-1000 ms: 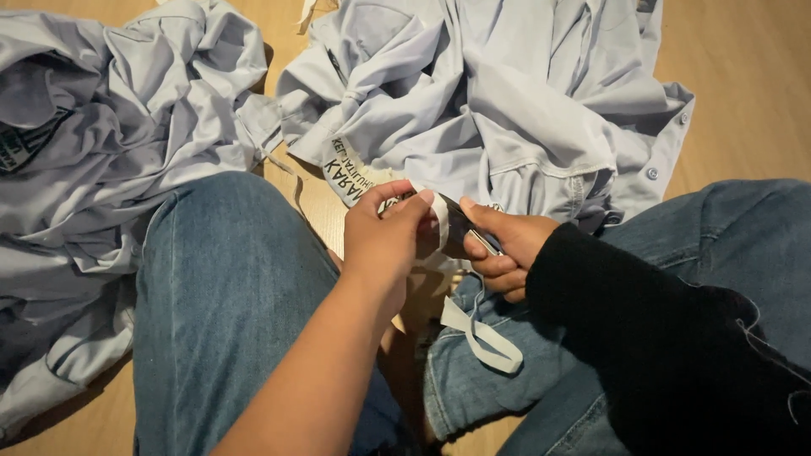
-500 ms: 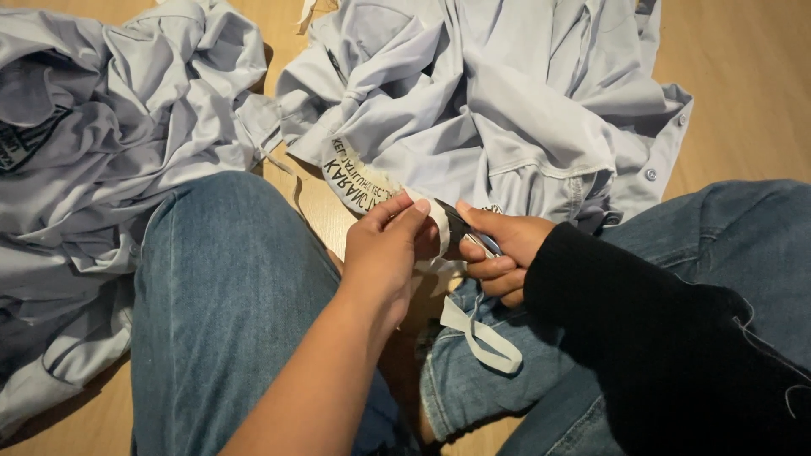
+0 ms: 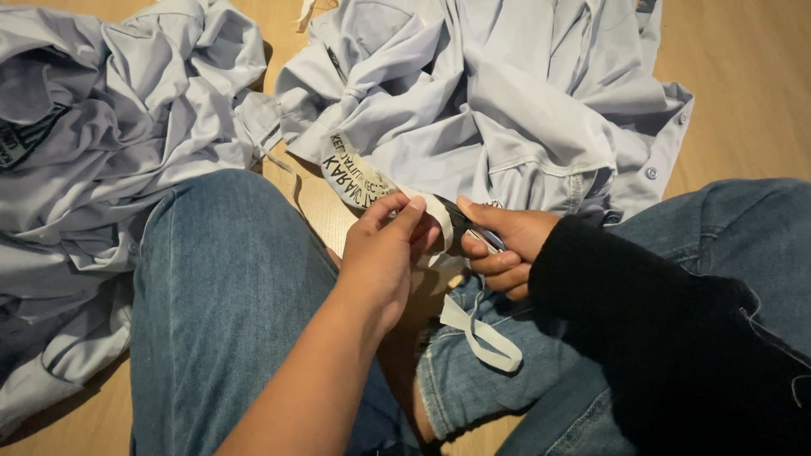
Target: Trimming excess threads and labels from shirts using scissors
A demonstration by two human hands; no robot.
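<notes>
A cream cloth label strip (image 3: 359,179) with dark lettering lies between the knees, pinched by the left hand (image 3: 384,253).

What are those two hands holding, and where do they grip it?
The left hand pinches a white printed fabric strip near its cut end. The right hand grips a small dark cutting tool by its handle; what kind cannot be told.

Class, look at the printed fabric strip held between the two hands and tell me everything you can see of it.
The fabric strip is a narrow band of pale cream cloth with dark printed lettering, which looks woven and soft. It runs from the light blue shirt on the floor diagonally down to the hands. The left hand pinches it between thumb and fingers, pulling it fairly taut. The right hand meets it with a small dark tool, partly hidden. A loose pale loop hangs below over the jeans.
</notes>
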